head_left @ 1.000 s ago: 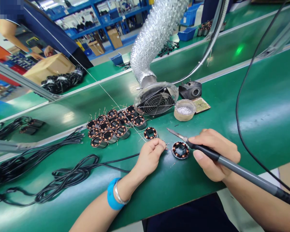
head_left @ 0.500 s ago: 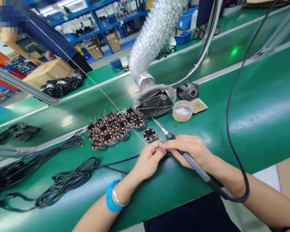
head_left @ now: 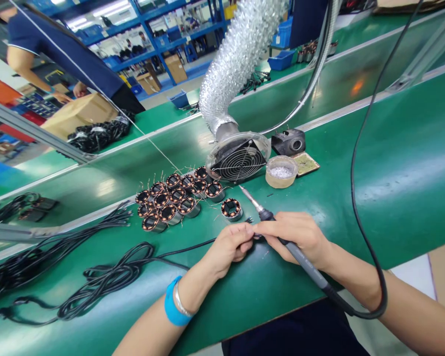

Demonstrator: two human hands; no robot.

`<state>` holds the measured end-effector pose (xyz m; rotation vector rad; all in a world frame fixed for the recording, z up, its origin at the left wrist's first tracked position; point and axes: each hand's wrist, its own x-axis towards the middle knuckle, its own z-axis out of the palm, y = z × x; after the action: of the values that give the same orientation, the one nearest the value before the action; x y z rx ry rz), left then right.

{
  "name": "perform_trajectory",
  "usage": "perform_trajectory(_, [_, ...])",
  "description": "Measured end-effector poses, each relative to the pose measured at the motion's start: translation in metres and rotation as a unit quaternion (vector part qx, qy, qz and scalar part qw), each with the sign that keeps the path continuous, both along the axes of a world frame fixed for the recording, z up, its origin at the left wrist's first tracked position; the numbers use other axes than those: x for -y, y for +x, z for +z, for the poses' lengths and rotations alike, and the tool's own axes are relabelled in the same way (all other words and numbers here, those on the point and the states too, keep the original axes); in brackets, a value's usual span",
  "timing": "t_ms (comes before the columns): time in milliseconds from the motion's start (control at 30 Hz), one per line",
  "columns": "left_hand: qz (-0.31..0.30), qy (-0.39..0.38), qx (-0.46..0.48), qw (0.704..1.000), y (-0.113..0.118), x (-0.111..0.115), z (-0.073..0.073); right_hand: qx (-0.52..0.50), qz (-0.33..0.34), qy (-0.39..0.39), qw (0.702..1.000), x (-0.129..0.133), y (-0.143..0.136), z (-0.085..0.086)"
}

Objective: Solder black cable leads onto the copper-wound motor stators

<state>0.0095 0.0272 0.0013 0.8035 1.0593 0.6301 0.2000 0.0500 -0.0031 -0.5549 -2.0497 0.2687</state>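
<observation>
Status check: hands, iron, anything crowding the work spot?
Right hand grips soldering iron, tip up toward fan. Left hand pinches at small part, hidden between fingers. Lone stator coil close behind; cable bundle left.

A second ago the right hand (head_left: 298, 233) lay off to the right with the soldering iron (head_left: 278, 228) pointing left and a wound coil (head_left: 260, 236) open to view beside it; that hand has since swung in to meet the left hand (head_left: 230, 244), fingertips touching, and now covers the coil. The iron's tip now points up toward the fan. The iron's cable has looped near the wrist
</observation>
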Motion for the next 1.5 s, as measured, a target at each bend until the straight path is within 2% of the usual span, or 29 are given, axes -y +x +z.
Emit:
perform_trajectory(100, [0.026,-0.028,0.024,0.999,0.004,0.002,-0.002,-0.020,-0.006,-0.019,1.000,0.001,-0.001,0.001])
perform_trajectory(200, [0.050,-0.022,0.021,0.998,0.006,0.003,-0.002,-0.026,-0.005,-0.100,0.995,0.003,0.001,0.000])
perform_trajectory(333, [0.069,-0.004,0.003,0.998,0.008,0.004,-0.002,-0.001,0.035,-0.191,0.981,0.005,0.001,-0.001])
perform_trajectory(500, [0.099,0.018,-0.040,0.994,0.014,0.007,0.001,-0.030,0.005,-0.242,0.970,0.004,0.002,-0.003])
perform_trajectory(567, [0.105,0.028,-0.059,0.992,0.016,0.008,0.002,-0.026,0.006,-0.236,0.971,0.002,0.003,-0.004])
perform_trajectory(733, [0.110,0.078,-0.102,0.986,0.020,0.011,0.001,-0.012,0.013,-0.154,0.988,-0.001,0.004,-0.008])
perform_trajectory(900, [0.109,0.104,-0.120,0.981,0.019,0.012,-0.004,-0.014,-0.016,-0.115,0.993,0.003,0.009,0.000])
perform_trajectory(1033, [0.099,0.112,-0.136,0.979,0.019,0.013,-0.005,-0.070,-0.036,-0.177,0.981,0.016,0.022,0.008])
perform_trajectory(1133, [0.096,0.118,-0.148,0.977,0.019,0.015,-0.004,-0.106,-0.047,-0.225,0.967,0.024,0.034,0.008])
perform_trajectory(1300, [0.102,0.123,-0.158,0.974,0.020,0.015,-0.003,-0.259,-0.054,-0.268,0.927,0.025,0.041,-0.010])
perform_trajectory(1400, [0.101,0.128,-0.161,0.973,0.021,0.015,-0.003,-0.290,-0.043,-0.291,0.911,0.023,0.039,-0.019])
perform_trajectory(1500, [0.103,0.134,-0.165,0.972,0.021,0.015,-0.003,-0.291,-0.043,-0.312,0.903,0.024,0.037,-0.021])
